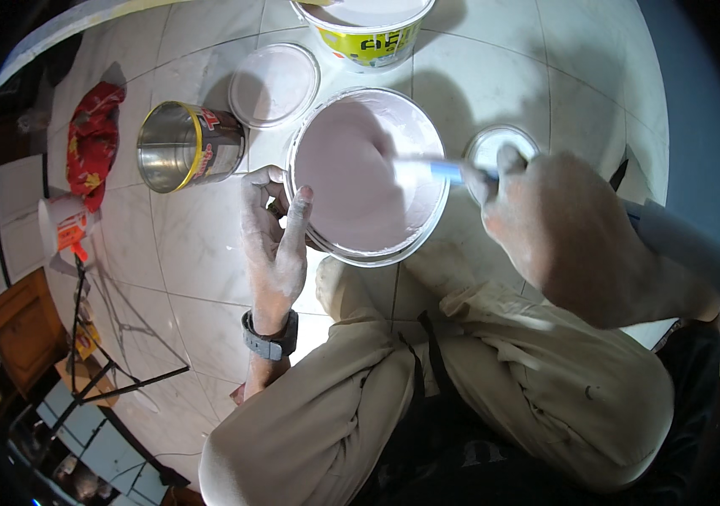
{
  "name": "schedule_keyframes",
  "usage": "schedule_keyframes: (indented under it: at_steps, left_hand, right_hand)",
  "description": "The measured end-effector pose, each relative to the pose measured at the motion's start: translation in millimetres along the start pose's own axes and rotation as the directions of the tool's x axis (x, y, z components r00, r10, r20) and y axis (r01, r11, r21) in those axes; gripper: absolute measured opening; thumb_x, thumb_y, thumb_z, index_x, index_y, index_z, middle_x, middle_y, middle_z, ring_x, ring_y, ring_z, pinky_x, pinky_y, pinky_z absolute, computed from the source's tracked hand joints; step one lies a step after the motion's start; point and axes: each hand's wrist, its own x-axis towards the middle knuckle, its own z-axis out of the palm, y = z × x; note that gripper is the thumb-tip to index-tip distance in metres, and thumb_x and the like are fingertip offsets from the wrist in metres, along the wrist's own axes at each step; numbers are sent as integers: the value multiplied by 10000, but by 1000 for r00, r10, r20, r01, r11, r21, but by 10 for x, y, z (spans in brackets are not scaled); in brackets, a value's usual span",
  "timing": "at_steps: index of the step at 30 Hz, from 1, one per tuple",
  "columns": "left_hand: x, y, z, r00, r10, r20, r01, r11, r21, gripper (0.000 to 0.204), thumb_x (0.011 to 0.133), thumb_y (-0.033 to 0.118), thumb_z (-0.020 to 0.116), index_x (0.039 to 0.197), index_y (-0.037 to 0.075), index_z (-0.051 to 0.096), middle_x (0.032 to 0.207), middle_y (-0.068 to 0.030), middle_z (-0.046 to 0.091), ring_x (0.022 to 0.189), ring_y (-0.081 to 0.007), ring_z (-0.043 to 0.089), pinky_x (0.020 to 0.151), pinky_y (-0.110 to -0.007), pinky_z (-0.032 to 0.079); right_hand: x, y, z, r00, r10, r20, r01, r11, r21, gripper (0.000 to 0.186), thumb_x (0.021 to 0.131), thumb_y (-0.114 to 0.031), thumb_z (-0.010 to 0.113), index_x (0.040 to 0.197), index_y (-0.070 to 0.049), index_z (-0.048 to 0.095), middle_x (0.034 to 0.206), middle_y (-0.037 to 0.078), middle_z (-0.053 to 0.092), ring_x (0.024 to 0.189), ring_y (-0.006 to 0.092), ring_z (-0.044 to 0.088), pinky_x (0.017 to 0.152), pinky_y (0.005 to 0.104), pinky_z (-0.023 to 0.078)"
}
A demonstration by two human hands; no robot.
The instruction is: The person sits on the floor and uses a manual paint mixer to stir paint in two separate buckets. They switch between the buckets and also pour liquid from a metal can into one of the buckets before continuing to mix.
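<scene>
A white bucket (377, 252) stands on the floor between my feet and the far bucket, holding pale pinkish-white paint (339, 181). My left hand (277, 236), smeared with dried paint and wearing a dark wristwatch (270, 337), grips the bucket's left side, thumb near the rim. In my right hand (545, 223) is a long white-and-blue stick (446, 171), blurred by motion. Its front end reaches over the bucket's right rim toward the paint; the pale rear part runs back past my wrist. Whether the tip is in the paint is hard to make out.
A lime-green labelled bucket (368, 49) sits beyond. To the left are a round lid (274, 84), an open metal tin (221, 148) on its side, a red bag (94, 139) and a black stand (136, 385). A small round container (501, 142) lies right of the bucket.
</scene>
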Motion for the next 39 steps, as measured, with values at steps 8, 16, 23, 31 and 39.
schedule_keyframes:
  at_steps: [8, 16, 23, 31, 39]
  left_hand:
    - [3, 39, 46, 999, -34, 16, 35, 998, -56, 199, 988, 65, 608, 1147, 17, 498, 851, -12, 461, 762, -76, 435, 573, -217, 425]
    - [12, 43, 51, 999, -26, 21, 26, 999, -30, 199, 986, 63, 610, 1146, 17, 501, 858, -7, 477, 771, -76, 441, 601, -222, 423]
    - [-1, 28, 43, 999, -48, 16, 48, 998, -47, 201, 983, 49, 605, 1155, 20, 504, 858, -4, 480, 767, -77, 423, 655, -232, 407]
    - [30, -19, 51, 998, -53, 17, 54, 994, -93, 200, 984, 55, 606, 1150, 21, 500, 861, -9, 486, 758, -81, 428, 649, -232, 410]
    - [11, 28, 1, 999, -45, 4, 45, 997, -61, 199, 985, 54, 604, 1149, 18, 497, 871, -19, 480, 771, -81, 429, 610, -216, 412]
  right_hand:
    - [65, 195, 96, 987, 78, -137, -86, 995, -52, 496, 821, -49, 649, 1316, -33, 616, 715, 107, 568, 605, 177, 576, 537, 354, 463]
    - [78, -107, -26, 975, 43, 217, -2, 983, -185, 177, 885, -66, 620, 1015, 14, 709, 767, 127, 605, 516, 153, 564, 456, 318, 468]
    - [56, 75, -32, 990, 113, -79, -125, 977, -171, 142, 857, -60, 631, 956, 28, 682, 722, 100, 577, 508, 184, 550, 486, 323, 468]
    - [-26, 1, -37, 999, -27, 17, 27, 999, 29, 291, 848, -120, 646, 1091, 36, 679, 716, 110, 566, 556, 199, 561, 541, 363, 470]
    - [-48, 192, 100, 983, 73, -167, -78, 997, -26, 360, 877, -53, 574, 1208, 65, 656, 749, 121, 571, 539, 205, 540, 534, 359, 462]
